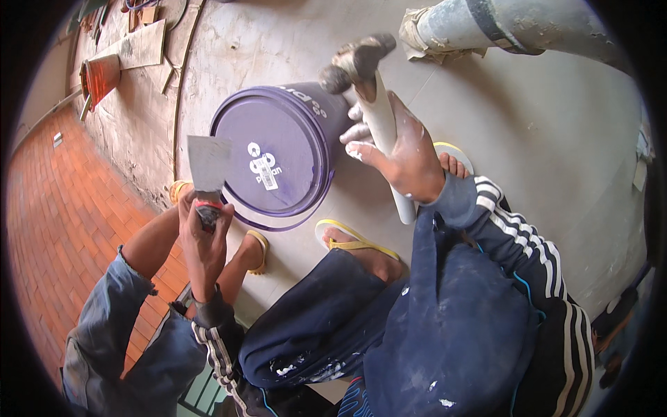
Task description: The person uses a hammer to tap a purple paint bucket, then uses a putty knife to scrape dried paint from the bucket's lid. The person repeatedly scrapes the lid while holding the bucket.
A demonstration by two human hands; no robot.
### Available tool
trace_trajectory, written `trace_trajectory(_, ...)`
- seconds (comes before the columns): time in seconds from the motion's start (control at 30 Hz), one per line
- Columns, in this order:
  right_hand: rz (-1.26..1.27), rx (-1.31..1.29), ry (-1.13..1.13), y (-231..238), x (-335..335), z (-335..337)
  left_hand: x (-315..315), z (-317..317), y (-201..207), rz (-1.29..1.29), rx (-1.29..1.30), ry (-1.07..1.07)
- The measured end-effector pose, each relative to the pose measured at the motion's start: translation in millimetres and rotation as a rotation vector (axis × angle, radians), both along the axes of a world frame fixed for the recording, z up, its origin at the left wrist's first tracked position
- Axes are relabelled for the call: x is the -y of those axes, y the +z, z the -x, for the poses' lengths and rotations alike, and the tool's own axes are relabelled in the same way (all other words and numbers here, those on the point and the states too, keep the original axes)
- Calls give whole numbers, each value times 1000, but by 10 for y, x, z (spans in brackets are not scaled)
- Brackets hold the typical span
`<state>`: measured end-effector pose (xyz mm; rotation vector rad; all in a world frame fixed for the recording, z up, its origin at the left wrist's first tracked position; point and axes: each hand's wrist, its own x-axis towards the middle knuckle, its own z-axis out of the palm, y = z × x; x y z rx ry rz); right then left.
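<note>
My left hand [200,244] grips the red and black handle of a putty knife [209,161]. Its flat metal blade points away from me and overlaps the near left rim of a purple bucket [295,149] in view. The bucket's round lid is on and carries white printing and a small label. To the right of it, my right hand [415,154] is raised, its whitened fingers partly around the pale handle of a hammer [381,119]. The hammer's worn, dark metal head is at the upper end, apart from the lid.
Another person's bent legs in denim [104,333] are at the left, beside the bucket. A thick grey pipe [556,24] lies at the upper right. An orange bucket [102,80] and boards [139,47] sit far left, beyond reddish floor tiles [66,229].
</note>
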<state>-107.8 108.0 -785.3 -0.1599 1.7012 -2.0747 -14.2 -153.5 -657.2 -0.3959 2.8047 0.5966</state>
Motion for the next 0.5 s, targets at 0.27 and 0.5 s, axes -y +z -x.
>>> trace_trajectory(0.27, -90, -111, 80, 73, 259, 190, -72, -320, -302, -495, -50, 667)
trace_trajectory(0.5, -139, -214, 32, 113, 450, 541, -23, -327, -589, -864, -228, 966)
